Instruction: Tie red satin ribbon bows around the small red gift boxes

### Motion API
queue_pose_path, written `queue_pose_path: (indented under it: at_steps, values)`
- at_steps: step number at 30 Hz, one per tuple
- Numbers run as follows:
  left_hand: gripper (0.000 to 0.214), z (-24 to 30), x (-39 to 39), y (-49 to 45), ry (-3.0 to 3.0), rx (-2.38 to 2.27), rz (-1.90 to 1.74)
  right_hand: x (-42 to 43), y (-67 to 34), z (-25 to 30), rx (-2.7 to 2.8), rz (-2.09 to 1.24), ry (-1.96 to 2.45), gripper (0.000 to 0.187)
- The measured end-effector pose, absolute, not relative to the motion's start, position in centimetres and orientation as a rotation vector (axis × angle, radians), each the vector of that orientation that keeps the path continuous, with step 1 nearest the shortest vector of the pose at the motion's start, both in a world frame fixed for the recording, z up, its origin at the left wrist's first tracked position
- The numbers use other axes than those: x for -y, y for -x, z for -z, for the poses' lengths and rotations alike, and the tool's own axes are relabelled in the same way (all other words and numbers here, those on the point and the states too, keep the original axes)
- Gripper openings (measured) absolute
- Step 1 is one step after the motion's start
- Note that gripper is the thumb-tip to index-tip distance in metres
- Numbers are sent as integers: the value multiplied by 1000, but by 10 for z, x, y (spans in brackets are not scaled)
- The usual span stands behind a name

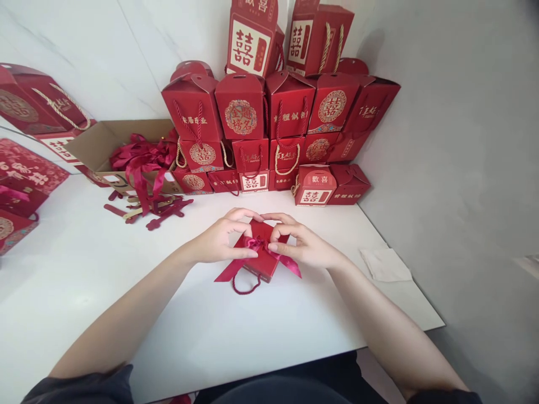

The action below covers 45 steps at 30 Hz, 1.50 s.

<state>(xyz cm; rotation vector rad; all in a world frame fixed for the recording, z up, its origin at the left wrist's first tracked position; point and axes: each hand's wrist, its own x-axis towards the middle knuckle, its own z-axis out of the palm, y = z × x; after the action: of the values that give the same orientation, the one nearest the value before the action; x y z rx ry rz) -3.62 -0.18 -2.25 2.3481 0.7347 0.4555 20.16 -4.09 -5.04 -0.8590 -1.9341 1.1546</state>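
Observation:
A red gift box (265, 266) lies on the white table in front of me, its dark red cord handle (246, 292) resting toward me. Across its upper face sits a magenta satin ribbon (229, 271), knotted or bowed at the middle, with two tails spreading left and right. My left hand (227, 238) pinches the ribbon on the left of the knot, fingers curled over the box's far side. From the right, my right hand (297, 241) pinches the ribbon close to the knot in the same way. The fingers partly hide the bow's loops.
Stacked red gift boxes (240, 106) stand against the back wall. Left of them, an open cardboard box (90, 148) holds magenta ribbons, with several flat strips (170, 210) lying before it. A folded white cloth or tissue (385, 264) lies at right. More red boxes (17, 224) stand far left.

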Motion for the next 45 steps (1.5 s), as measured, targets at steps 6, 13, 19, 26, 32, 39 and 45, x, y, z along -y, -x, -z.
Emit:
queue_pose_path:
  at_steps: [6,13,19,26,32,39,45]
  values:
    - [29,30,-1,36,-2312,-837,-486,24,-202,50,1861,-1276,893,26]
    - [27,43,-6,37,-2172,-849,-481,27,-206,63,1803,-1359,840,28]
    - [27,44,-6,34,-2092,-839,-466,27,-200,79,1584,-1483,777,33]
    - [24,44,-7,34,-2014,-755,-504,26,-201,84,1508,-1543,724,34]
    - [35,62,-4,31,-1677,-745,-609,26,-202,87,1512,-1530,715,32]
    - [40,72,8,23,-1431,-747,-897,27,-202,90,1505,-1510,699,32]
    - [36,74,10,23,-1279,-665,-911,26,-203,95,1471,-1534,688,34]
